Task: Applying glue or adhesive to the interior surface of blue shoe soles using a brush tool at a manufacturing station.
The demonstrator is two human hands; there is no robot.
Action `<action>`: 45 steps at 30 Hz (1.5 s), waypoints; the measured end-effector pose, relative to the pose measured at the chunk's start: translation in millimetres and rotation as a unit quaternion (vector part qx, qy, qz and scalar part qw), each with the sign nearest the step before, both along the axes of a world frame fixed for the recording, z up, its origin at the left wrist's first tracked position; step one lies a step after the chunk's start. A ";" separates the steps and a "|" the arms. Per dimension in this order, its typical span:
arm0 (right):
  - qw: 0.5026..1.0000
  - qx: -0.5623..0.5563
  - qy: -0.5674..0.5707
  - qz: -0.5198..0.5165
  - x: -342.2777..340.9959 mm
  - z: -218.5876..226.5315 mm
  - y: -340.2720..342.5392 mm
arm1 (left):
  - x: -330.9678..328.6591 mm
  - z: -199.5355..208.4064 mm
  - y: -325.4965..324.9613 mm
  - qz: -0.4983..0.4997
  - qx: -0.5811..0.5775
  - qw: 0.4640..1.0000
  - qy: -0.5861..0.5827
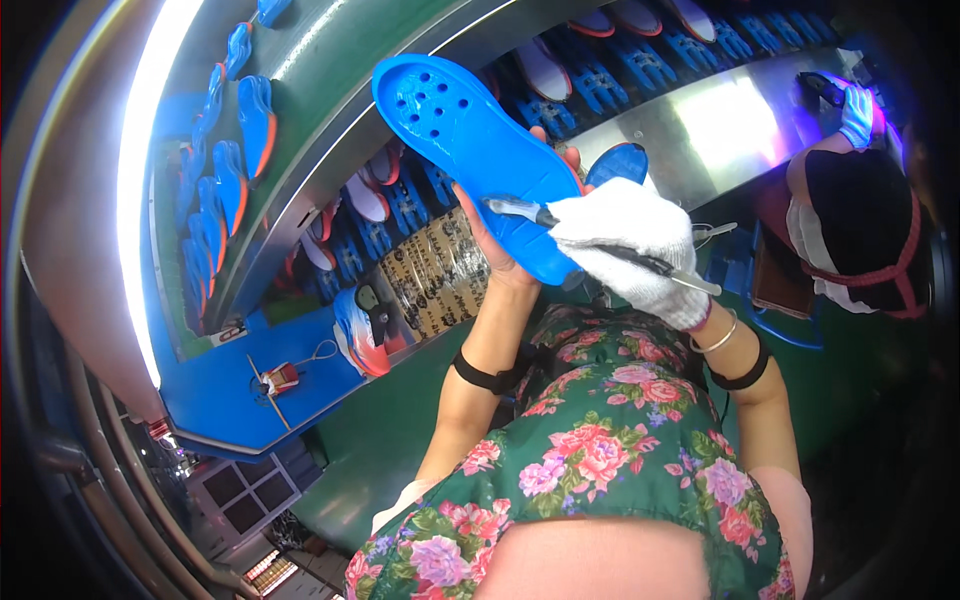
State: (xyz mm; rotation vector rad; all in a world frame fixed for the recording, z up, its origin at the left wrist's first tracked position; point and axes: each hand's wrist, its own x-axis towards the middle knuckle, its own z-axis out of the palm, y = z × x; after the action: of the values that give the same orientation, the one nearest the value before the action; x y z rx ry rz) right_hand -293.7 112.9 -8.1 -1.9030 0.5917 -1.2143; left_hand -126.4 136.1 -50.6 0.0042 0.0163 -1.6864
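A blue shoe sole (475,150) with several round holes in its wider far end lies across my bare left hand (492,238). My left thumb rests along its left edge, and fingertips show past its right edge. My right hand (630,240), in a white knit glove, is closed on a brush (515,208). The pale bristles touch the inner face of the sole a little below its middle. The brush's thin handle passes under the fingers and comes out near the wrist. Part of the sole's surface looks wet and shiny.
Behind my right hand is another blue sole (617,164). Shoe parts in blue supports line the far shelf (640,65). Blue and orange soles (257,125) stand on the green belt at left. A taped cardboard piece (437,272) lies nearby. At right, a co-worker's gloved hand (857,115) shows.
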 end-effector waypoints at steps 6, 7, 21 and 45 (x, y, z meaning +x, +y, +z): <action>0.992 -0.044 0.002 0.117 -6.4 8.0 11.0 | 21.2 -15.4 -6.0 -0.066 -0.094 0.992 -0.045; 0.995 -0.008 -0.020 0.097 -7.5 3.4 7.0 | 16.9 -9.0 -4.1 -0.053 -0.041 0.997 -0.031; 0.995 -0.067 0.028 0.062 -15.1 0.1 11.3 | 24.9 -20.4 -2.4 -0.107 -0.047 0.990 -0.083; 0.996 -0.052 0.050 0.056 -37.4 24.1 22.6 | 43.5 9.1 -25.4 -0.282 -0.026 0.950 -0.134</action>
State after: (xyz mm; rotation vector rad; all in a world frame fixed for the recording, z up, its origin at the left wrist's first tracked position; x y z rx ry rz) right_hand -331.1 135.5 16.0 -2.0645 0.4743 -1.1016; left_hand -82.9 110.7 -41.4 0.2164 -0.2565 -2.2455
